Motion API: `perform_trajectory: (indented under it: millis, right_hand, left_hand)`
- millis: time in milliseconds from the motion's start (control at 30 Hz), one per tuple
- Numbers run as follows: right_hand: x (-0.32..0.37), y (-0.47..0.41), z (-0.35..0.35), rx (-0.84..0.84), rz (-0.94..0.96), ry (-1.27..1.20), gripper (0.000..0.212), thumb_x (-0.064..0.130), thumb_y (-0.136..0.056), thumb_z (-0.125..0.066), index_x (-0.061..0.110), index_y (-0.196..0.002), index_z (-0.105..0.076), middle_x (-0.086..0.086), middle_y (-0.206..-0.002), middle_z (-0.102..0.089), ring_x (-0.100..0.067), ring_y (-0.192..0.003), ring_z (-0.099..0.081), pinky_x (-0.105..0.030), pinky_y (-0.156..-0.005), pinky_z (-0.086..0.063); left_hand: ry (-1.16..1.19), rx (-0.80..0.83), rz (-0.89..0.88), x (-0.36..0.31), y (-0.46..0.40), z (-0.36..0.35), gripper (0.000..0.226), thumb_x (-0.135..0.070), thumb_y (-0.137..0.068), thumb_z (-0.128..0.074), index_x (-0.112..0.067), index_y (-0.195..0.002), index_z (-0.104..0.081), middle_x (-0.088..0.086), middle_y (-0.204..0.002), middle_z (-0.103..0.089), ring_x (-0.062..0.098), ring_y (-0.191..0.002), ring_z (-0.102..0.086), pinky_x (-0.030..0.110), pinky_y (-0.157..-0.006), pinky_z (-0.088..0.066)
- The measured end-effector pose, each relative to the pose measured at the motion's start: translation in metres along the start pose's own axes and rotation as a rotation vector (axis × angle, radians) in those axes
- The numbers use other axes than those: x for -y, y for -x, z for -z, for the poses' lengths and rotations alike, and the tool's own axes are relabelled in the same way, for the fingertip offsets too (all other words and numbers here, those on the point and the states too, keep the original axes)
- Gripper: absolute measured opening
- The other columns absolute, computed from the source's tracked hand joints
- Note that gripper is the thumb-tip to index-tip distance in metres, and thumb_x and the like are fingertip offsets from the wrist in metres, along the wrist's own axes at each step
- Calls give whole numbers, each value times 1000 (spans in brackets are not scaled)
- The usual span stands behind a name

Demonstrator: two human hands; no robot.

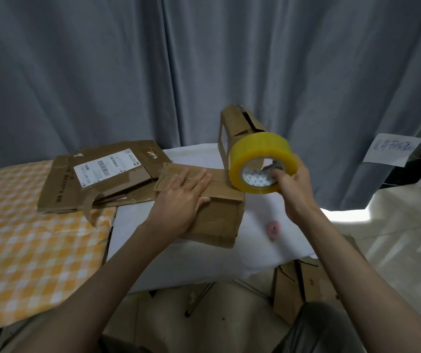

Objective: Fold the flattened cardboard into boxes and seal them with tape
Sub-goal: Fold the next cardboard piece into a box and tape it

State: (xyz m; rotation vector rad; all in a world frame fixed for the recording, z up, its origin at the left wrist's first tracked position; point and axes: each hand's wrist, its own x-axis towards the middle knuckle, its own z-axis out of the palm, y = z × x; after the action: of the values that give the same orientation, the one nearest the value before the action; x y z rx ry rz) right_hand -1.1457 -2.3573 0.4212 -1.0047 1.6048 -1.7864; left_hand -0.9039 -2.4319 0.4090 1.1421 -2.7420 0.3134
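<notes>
Left hand point(184, 197) lay flat, fingers spread, pressing folded cardboard box point(214, 215) on white tabletop point(204, 261). Right hand point(293, 189) gripped yellow tape roll point(261, 161) through core, above box.

Matt brown cardboard for the box point(217, 217), creased and rough at edges. Glossy yellow plastic tape roll point(261, 163). Soft grey cloth curtain point(102, 72), checked cloth on table point(26, 250).

- Grey curtain point(102, 72) hangs in folds across the whole back.
- Orange-and-white checked cloth point(26, 238) covers the left of the worktop — a white sheet point(191, 261) lies beside it.
- Small pink round object point(273, 228) rests on the white sheet.
- Handwritten paper note point(392, 149) at right, against the curtain.
- Pale tiled floor point(408, 238).
</notes>
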Motion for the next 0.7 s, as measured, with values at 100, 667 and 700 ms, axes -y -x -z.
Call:
perform_trajectory:
  millis: [100, 667, 700]
  right_hand:
    - [2, -2, 17, -51, 58, 56, 25, 5, -76, -58, 19, -97, -58, -23, -97, -64, -36, -95, -65, -49, -84, -54]
    - [-69, -33, 9, 151, -304, -60, 41, -9, -81, -62, 6, -119, -65, -10, -104, -75, -26, -98, -71, -34, -73, -60]
    - [-72, -36, 1, 177, -345, -83, 40, -10, -80, -63, 5, -118, -66, -10, -104, -75, -27, -98, -71, -35, -75, -60]
  left_hand:
    - [16, -5, 14, -2, 1, 2, 66, -56, -99, -13, -25, -157, -18, -4, -164, -18, 30, -151, -16, 44, -121, -14]
    - [-78, 80, 208, -6, 19, 14, 64, -52, -101, -16, -24, -159, -10, -4, -166, -12, 30, -151, -14, 46, -119, -22]
    - [-89, 75, 223, -4, 22, 15, 64, -52, -101, -16, -24, -158, -11, -4, -165, -14, 30, -151, -17, 46, -118, -25]
